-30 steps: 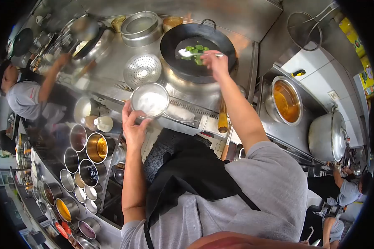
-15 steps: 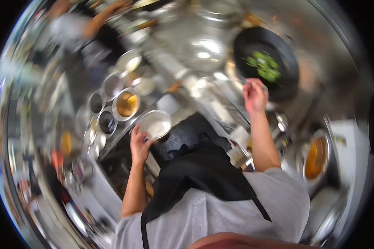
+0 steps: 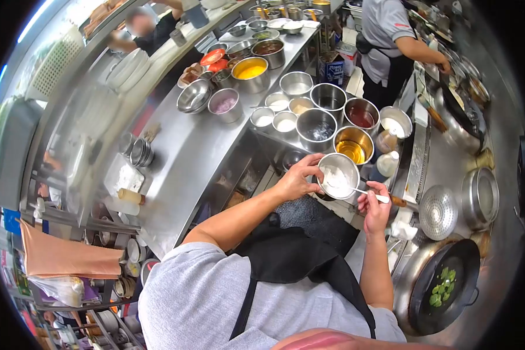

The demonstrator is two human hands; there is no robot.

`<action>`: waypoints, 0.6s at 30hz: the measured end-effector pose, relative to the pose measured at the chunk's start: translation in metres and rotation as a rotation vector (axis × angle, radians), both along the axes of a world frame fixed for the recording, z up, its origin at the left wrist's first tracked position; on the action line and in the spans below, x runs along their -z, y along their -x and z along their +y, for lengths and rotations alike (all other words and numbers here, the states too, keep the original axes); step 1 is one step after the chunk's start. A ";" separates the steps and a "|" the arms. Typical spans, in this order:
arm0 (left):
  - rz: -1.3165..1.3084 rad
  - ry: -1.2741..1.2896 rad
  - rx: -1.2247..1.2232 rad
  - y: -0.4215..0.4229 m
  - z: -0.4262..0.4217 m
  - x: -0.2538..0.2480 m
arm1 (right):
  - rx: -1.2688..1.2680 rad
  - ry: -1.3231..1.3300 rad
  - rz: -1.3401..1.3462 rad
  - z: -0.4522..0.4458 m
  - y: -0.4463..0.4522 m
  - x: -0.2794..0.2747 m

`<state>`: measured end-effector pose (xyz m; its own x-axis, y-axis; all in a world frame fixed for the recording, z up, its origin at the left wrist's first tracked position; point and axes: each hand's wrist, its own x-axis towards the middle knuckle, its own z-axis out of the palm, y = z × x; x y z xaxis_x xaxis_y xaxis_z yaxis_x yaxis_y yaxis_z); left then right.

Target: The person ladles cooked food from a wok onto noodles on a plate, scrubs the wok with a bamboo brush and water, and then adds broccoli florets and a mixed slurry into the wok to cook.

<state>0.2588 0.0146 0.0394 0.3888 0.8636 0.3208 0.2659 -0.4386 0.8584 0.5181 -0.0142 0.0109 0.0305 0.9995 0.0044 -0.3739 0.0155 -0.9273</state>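
Over on the left, a long stainless-steel worktop (image 3: pixel 184 154) is carrying a pot of yellow liquid (image 3: pixel 252 83), a pot of purplish contents (image 3: pixel 227 115) and nested metal bowls (image 3: pixel 192 107), all standing close together. Alongside, a steel stand (image 3: pixel 279 140) is bearing clustered pots, one of them, the amber-liquid pot (image 3: pixel 356 133), sitting just beside the dark-red-liquid pot (image 3: pixel 361 104). Rightward, the steel range (image 3: pixel 443 166) is supporting a perforated skimmer (image 3: pixel 437 213) and a black wok (image 3: pixel 464 268).

Bright; steel counter (image 3: pixel 184 151) gleams; edges bent, black.
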 end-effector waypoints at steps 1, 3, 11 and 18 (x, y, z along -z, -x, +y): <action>0.005 -0.002 -0.019 0.015 0.001 0.000 | -0.045 0.008 -0.068 0.007 0.013 -0.004; -0.049 0.002 -0.032 0.043 0.005 0.008 | -0.146 0.012 -0.151 0.017 0.040 -0.012; 0.031 -0.129 -0.241 0.222 0.055 -0.038 | -0.303 -0.053 -0.051 0.053 0.184 -0.001; 0.081 -0.240 -0.699 0.451 0.138 -0.148 | -0.365 0.369 -0.551 0.062 0.217 0.187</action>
